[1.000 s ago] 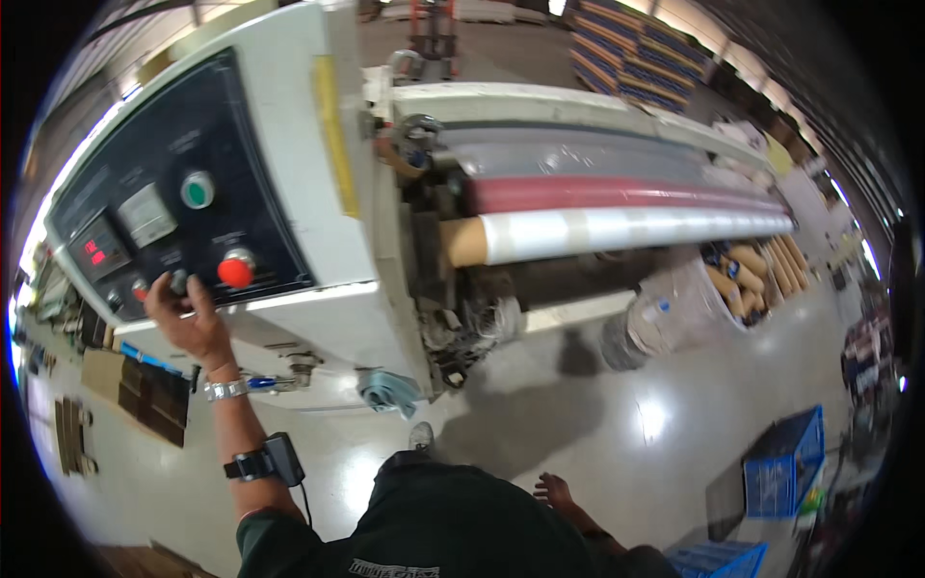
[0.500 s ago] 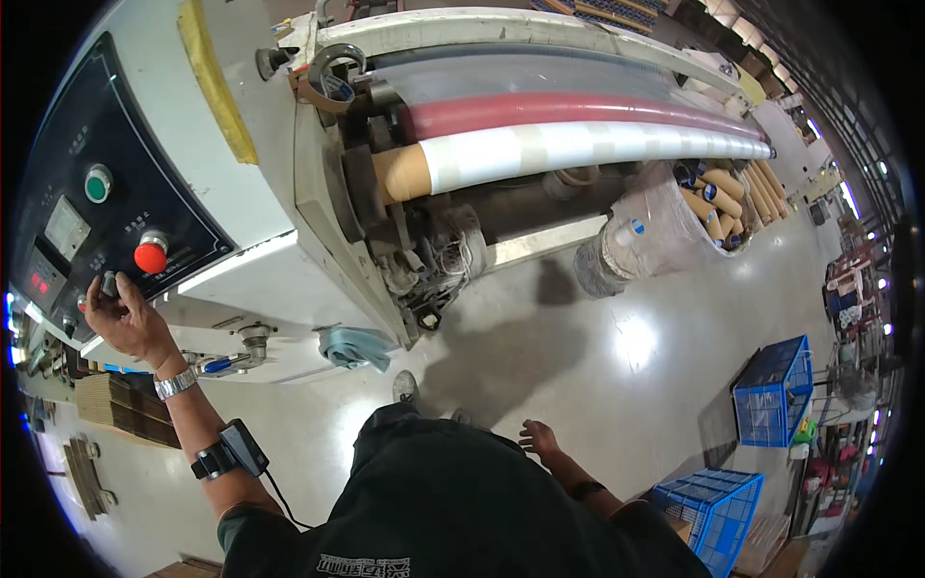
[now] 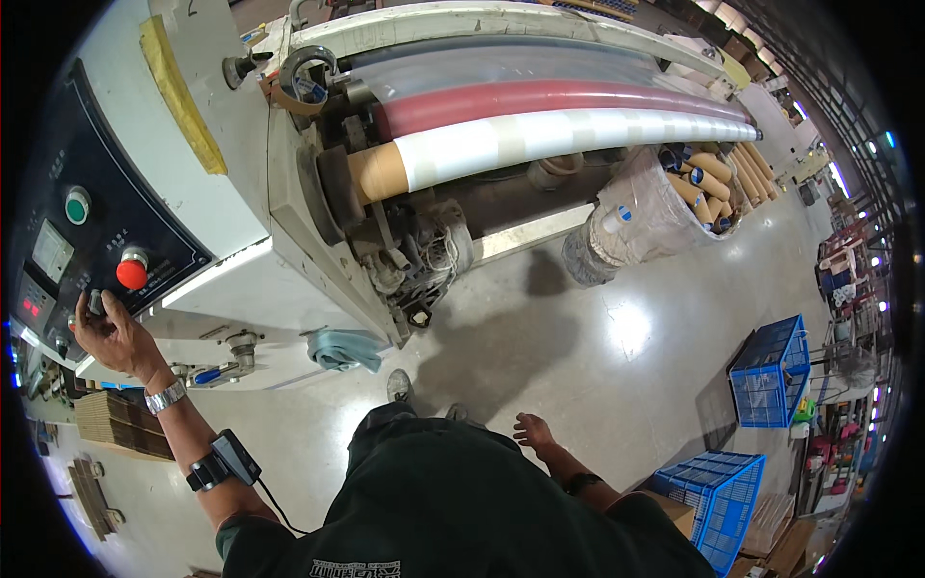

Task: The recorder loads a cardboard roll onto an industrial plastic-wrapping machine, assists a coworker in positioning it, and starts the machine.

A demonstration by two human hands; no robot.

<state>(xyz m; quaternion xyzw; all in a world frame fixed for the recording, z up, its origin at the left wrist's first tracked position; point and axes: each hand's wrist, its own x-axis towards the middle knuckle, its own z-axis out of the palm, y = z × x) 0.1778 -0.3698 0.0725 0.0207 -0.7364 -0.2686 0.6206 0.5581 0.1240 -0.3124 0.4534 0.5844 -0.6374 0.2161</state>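
Note:
My left hand (image 3: 118,342) is at the lower part of a black control panel (image 3: 111,217), its fingers closed round a small dark knob (image 3: 95,302). Just above and to the right of it is a red mushroom-shaped button (image 3: 132,270); a green button (image 3: 77,205) lies farther up. Beside the knob, a small display (image 3: 31,306) glows with red digits. My right hand (image 3: 532,431) hangs over the floor in front of me, fingers apart and holding nothing. A white-wrapped roll (image 3: 511,140) with a brown core end lies across the machine, against a red roller (image 3: 540,99).
A blue cloth (image 3: 342,351) hangs from the machine's lower edge near a valve with a blue handle (image 3: 207,376). Plastic-wrapped bin (image 3: 626,217) and cardboard tubes (image 3: 711,180) stand beyond the roll. Blue crates (image 3: 771,371) stand at right, flattened cardboard (image 3: 116,419) at left.
The whole scene has shifted a little leftward as my head moved. My left hand stays on the knob, and my right hand still hangs free.

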